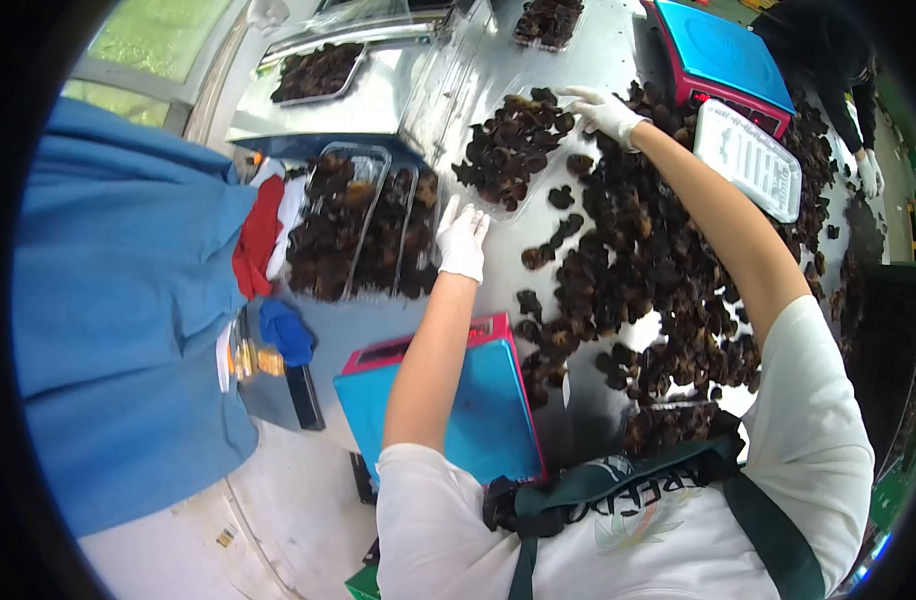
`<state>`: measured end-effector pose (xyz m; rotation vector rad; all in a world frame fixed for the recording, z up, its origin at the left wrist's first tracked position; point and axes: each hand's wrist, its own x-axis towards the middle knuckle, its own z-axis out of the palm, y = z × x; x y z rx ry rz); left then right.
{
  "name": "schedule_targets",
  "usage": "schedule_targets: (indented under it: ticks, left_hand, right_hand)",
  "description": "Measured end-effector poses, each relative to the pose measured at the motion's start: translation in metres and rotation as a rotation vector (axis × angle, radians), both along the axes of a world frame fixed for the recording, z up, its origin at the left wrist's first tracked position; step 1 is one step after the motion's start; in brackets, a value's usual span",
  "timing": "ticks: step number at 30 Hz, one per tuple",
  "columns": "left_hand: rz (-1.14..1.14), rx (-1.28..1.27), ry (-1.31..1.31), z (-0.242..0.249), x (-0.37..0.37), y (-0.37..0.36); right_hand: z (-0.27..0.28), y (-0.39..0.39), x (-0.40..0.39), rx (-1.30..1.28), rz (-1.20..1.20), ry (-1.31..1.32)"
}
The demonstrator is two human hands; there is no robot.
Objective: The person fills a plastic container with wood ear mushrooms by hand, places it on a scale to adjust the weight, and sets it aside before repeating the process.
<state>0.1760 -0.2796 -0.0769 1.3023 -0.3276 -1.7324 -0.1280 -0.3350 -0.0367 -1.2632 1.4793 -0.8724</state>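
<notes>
Between my two white-gloved hands, a clear plastic tray [506,208] lies on the metal table, heaped with dark wood ear mushrooms [518,145]. My left hand [463,240] is at the tray's near left corner, fingers stretched out and apart. On the far right side, my right hand [606,115] reaches over the mushrooms' edge with fingers extended, its fingertips right at the tray's rim. Loose wood ear mushrooms [628,250] spread in a big pile beneath and beside my right forearm.
Filled trays [353,225] stand left of my left hand. Below my left forearm is a blue-topped scale [488,410]; another scale [723,55] stands upper right beside a white tray [748,160]. More filled trays sit farther back. Another person's gloved hand [870,175] shows at right.
</notes>
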Motion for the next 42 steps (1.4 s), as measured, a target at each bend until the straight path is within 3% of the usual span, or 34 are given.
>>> schedule_targets:
  ticks: [5,8,9,12,13,15,17,18,19,21,23,24,27,33,36,39,42]
  left_hand:
    - [0.071,0.013,-0.023,-0.013,-0.012,-0.031]
    - [0.086,0.012,-0.018,-0.006,-0.021,-0.026]
    - [0.119,0.046,-0.001,-0.001,-0.026,-0.017]
    - [-0.138,-0.215,-0.264,-0.031,-0.036,0.035]
    - [-0.263,-0.317,-0.394,-0.046,-0.043,0.046]
    - [-0.451,-0.318,-0.929,0.004,-0.089,0.078]
    - [-0.305,-0.547,-0.975,-0.022,-0.123,0.107]
    - [-0.403,-0.440,-0.820,-0.070,-0.136,0.125]
    - [-0.460,-0.402,-0.811,-0.056,-0.144,0.138]
    - [-0.523,-0.375,-0.738,-0.033,-0.155,0.167]
    - [-0.554,-0.518,-0.755,-0.014,-0.162,0.200]
    - [-0.587,-0.549,-0.859,-0.003,-0.166,0.215]
    - [-0.773,-0.904,-0.971,0.045,-0.168,0.237]
    - [-0.711,-1.095,-1.136,0.050,-0.140,0.255]
    - [-0.689,-1.059,-1.117,0.068,-0.115,0.283]
    - [-0.753,-1.064,-1.112,0.055,-0.085,0.320]
    - [-0.797,-0.790,-0.999,0.033,-0.060,0.360]
  right_hand:
    - [-0.039,-0.056,-0.004,0.083,0.044,0.139]
    - [-0.067,-0.062,-0.013,-0.165,0.020,0.370]
    - [-0.071,-0.054,-0.018,-0.243,-0.011,0.544]
    - [-0.062,0.000,-0.011,-0.429,-0.116,1.041]
    - [-0.054,0.026,-0.007,-0.276,-0.015,1.025]
    - [-0.023,0.079,0.007,-0.299,0.180,1.000]
    - [-0.018,0.114,0.013,-0.395,0.368,0.974]
    - [-0.015,0.144,0.019,-0.204,0.535,0.771]
    - [0.021,0.162,0.025,-0.129,0.600,0.811]
    - [0.028,0.197,0.014,-0.220,0.568,0.827]
    - [0.045,0.236,0.005,-0.414,0.474,0.903]
    - [0.047,0.254,-0.006,-0.535,0.431,0.943]
    - [0.047,0.309,-0.041,-0.516,0.196,0.865]
    - [0.016,0.408,-0.099,-0.294,-0.519,0.626]
    - [0.017,0.449,-0.095,-0.199,-0.553,0.472]
    - [0.008,0.480,-0.090,-0.129,-0.512,0.378]
    - [0.032,0.506,-0.068,-0.102,-0.438,0.625]
